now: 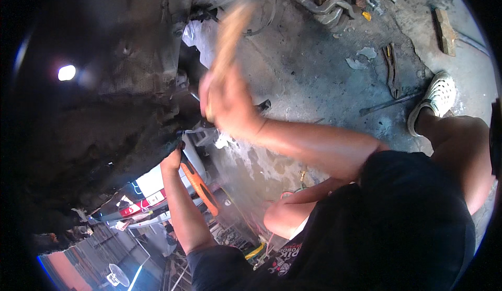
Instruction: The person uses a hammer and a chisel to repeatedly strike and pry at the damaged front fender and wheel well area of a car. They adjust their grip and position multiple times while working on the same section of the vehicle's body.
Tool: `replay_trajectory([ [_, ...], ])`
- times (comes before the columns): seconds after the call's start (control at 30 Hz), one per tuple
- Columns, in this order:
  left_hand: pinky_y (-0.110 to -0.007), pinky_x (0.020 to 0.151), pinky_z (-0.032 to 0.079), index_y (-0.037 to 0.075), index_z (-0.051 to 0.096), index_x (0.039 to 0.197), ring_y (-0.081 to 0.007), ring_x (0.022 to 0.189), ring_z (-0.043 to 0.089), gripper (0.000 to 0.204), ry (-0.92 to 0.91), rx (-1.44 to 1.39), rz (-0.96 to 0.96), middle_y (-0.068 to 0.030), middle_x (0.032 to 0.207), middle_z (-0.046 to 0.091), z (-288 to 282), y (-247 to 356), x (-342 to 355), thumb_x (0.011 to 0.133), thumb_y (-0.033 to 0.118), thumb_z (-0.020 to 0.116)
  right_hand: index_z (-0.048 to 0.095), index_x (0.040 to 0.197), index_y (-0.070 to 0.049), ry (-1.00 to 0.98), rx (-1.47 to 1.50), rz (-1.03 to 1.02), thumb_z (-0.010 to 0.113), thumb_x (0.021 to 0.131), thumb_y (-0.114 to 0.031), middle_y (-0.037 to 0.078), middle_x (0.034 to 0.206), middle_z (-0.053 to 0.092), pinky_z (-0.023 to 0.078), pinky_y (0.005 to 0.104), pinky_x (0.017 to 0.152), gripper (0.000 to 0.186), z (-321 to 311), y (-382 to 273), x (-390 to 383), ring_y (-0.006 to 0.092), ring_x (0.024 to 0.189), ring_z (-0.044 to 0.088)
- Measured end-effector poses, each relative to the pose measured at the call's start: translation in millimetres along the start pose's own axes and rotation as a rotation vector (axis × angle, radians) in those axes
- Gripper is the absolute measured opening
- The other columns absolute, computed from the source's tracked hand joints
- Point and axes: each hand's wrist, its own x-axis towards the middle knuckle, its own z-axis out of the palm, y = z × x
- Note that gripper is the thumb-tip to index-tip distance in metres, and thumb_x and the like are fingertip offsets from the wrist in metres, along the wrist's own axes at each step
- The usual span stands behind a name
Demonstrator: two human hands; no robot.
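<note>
The right hand (232, 103) grips a wooden handle (232, 35). Below it, apart, the left hand (171, 160) nears a dark panel (104, 134), grip unclear.

Stained grey floor (308, 76); bright light strip (135, 278) lower left, reddish panel (65, 271) nearby.

Left hand (171, 160) and right hand (226, 100): two in my view
Wooden handle (232, 33): I count one, blurred
Hammer (445, 32): one
Pliers (392, 74): one pair
Metal rod (389, 104): one
White clog (442, 93): one that I can see
Pale flakes (356, 64): two
Yellow scrap (367, 16): one
Orange-and-black object (200, 189): one
Bolts (373, 2): several, too small for me to count
</note>
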Motion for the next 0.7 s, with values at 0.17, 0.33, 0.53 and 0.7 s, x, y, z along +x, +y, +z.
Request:
replay_trajectory([
  [0.17,-0.029,0.059,0.043,0.004,0.065,0.105,-0.0142,0.067,0.05,0.011,0.031,0.157,0.01,-0.0037,0.085,0.059,-2,19,-3,0.097,0.005,0.058,0.057,0.108,0.0,-0.758,-0.432,0.654,0.059,0.103,-0.029,0.023,0.09,0.067,0.052,0.0498,0.076,0.029,-35,44,-44,0.0417,0.084,0.067],
  [0.33,-0.03,0.059,0.042,0.005,0.065,0.103,-0.014,0.069,0.051,0.007,0.01,0.015,0.078,-0.0043,0.088,0.06,-9,-1,-1,0.098,0.008,0.06,0.05,0.104,-0.008,-0.08,0.249,0.351,0.054,0.108,-0.027,0.004,0.07,0.059,0.05,0.0291,0.045,0.02,-69,-38,41,0.0128,0.052,0.059],
  [0.53,-0.03,0.058,0.041,0.007,0.064,0.1,-0.0139,0.065,0.048,0.007,0.021,-0.018,0.03,-0.0015,0.079,0.056,-5,12,3,0.099,0.013,0.062,0.055,0.098,-0.002,-0.408,0.05,0.499,0.053,0.106,-0.025,0.01,0.068,0.063,0.055,0.0382,0.056,0.024,11,13,-20,0.0222,0.062,0.067],
  [0.7,-0.03,0.058,0.041,0.007,0.061,0.095,-0.013,0.063,0.045,0.006,0.025,-0.056,0.007,-0.0001,0.074,0.049,3,16,-11,0.099,0.011,0.061,0.057,0.1,-0.002,-0.478,-0.064,0.651,0.059,0.103,-0.029,0.007,0.065,0.063,0.051,0.0368,0.047,0.027,-31,2,15,0.0171,0.05,0.063],
])
